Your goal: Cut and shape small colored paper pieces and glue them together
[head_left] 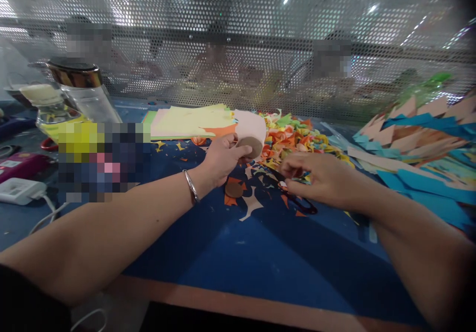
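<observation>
My left hand is closed, pinching a pale pink sheet of paper together with a round brown disc laid against it. To its right, my right hand has curled fingers around a pair of dark-handled scissors; a handle loop shows below the thumb, while the blades are mostly hidden. On the table below the hands lies a second brown disc on an orange paper scrap. Beside it is a pale cut-out offcut.
A stack of coloured paper lies behind my left hand, with a heap of bright scraps to its right. Blue and peach paper pieces pile up far right. Bottles and a white charger stand left. A perforated metal screen rises behind.
</observation>
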The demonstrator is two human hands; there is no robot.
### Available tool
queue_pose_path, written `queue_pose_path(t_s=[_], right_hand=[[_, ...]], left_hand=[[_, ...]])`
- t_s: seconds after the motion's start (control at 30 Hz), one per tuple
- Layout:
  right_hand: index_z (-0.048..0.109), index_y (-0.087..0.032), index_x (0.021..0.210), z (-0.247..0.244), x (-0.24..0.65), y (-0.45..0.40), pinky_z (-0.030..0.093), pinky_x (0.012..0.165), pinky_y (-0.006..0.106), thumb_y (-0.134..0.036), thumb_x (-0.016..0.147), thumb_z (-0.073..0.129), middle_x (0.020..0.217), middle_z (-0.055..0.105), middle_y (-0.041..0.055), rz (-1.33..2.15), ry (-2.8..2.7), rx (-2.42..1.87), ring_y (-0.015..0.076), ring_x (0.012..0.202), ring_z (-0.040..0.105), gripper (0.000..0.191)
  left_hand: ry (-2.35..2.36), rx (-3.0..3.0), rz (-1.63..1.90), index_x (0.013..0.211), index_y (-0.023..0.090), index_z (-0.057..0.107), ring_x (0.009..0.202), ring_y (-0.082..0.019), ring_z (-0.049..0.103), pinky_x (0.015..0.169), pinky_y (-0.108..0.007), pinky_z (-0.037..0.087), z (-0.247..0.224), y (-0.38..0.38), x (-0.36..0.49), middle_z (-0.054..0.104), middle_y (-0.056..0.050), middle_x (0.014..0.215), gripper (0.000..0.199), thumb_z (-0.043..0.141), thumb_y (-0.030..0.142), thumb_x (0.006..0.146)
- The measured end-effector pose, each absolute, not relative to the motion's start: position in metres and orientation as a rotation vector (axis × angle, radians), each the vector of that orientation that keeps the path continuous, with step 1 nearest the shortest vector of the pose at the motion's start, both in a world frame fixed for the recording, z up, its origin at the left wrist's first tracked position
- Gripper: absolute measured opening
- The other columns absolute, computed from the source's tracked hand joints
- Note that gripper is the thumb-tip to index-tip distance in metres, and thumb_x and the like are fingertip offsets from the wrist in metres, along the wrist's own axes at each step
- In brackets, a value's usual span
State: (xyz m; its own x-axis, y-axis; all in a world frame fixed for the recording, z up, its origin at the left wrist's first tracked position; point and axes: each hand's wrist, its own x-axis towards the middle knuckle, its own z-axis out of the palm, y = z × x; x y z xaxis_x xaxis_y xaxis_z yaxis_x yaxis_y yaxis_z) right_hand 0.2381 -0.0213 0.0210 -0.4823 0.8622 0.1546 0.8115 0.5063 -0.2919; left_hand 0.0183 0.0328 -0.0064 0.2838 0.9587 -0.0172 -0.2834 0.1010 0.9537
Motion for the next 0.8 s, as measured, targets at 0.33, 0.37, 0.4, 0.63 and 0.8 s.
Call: queue_pose_path(t_s=[0.33, 0.37, 0.4, 0.63, 0.8], right_hand=[[0.058, -0.025, 0.077, 0.016, 0.226, -0.027, 0.045, 0.056, 0.029, -0.031, 0.085, 0.060, 0.064, 0.063, 0.0005, 0.228, -2.089, -1.364, 0.0153, 0.057, 0.057, 0.011], [0.059, -0.024, 0.077, 0.014, 0.224, -0.027, 0.045, 0.056, 0.029, -0.030, 0.085, 0.060, 0.065, 0.063, 0.0008, 0.232, -2.088, -1.358, 0.0151, 0.057, 0.057, 0.010], [0.059, -0.024, 0.078, 0.013, 0.222, -0.027, 0.044, 0.056, 0.029, -0.030, 0.086, 0.060, 0.065, 0.063, 0.0007, 0.237, -2.094, -1.354, 0.0148, 0.057, 0.056, 0.010], [0.056, -0.024, 0.079, 0.006, 0.213, -0.027, 0.043, 0.055, 0.027, -0.030, 0.086, 0.062, 0.064, 0.058, -0.0017, 0.269, -2.124, -1.339, 0.0137, 0.055, 0.053, 0.011], [0.057, -0.024, 0.082, 0.004, 0.214, -0.025, 0.044, 0.055, 0.027, -0.034, 0.088, 0.064, 0.069, 0.062, -0.0005, 0.319, -2.115, -1.355, 0.0134, 0.057, 0.055, 0.013]], left_hand=[[0.817, 0.944, 0.989, 0.089, 0.014, 0.068, 0.079, -0.014, 0.068, 0.075, -0.031, 0.057, -0.002, 0.023, 0.023, 0.074, -0.005, 0.092, 0.011, 0.069, 0.003, 0.088], [0.816, 0.935, 0.978, 0.088, 0.014, 0.068, 0.077, -0.013, 0.067, 0.073, -0.030, 0.057, -0.001, 0.020, 0.024, 0.074, -0.005, 0.091, 0.013, 0.068, 0.001, 0.087], [0.815, 0.928, 0.967, 0.087, 0.015, 0.068, 0.075, -0.013, 0.067, 0.070, -0.029, 0.056, 0.000, 0.018, 0.025, 0.074, -0.004, 0.089, 0.016, 0.065, -0.001, 0.087], [0.742, 0.857, 0.953, 0.077, 0.017, 0.066, 0.064, -0.009, 0.063, 0.065, -0.023, 0.057, 0.001, 0.009, 0.030, 0.069, 0.000, 0.071, 0.025, 0.060, -0.008, 0.083], [0.708, 0.806, 0.961, 0.082, 0.014, 0.066, 0.069, -0.011, 0.068, 0.072, -0.026, 0.059, -0.004, 0.013, 0.029, 0.075, -0.003, 0.082, 0.020, 0.061, -0.005, 0.088]])
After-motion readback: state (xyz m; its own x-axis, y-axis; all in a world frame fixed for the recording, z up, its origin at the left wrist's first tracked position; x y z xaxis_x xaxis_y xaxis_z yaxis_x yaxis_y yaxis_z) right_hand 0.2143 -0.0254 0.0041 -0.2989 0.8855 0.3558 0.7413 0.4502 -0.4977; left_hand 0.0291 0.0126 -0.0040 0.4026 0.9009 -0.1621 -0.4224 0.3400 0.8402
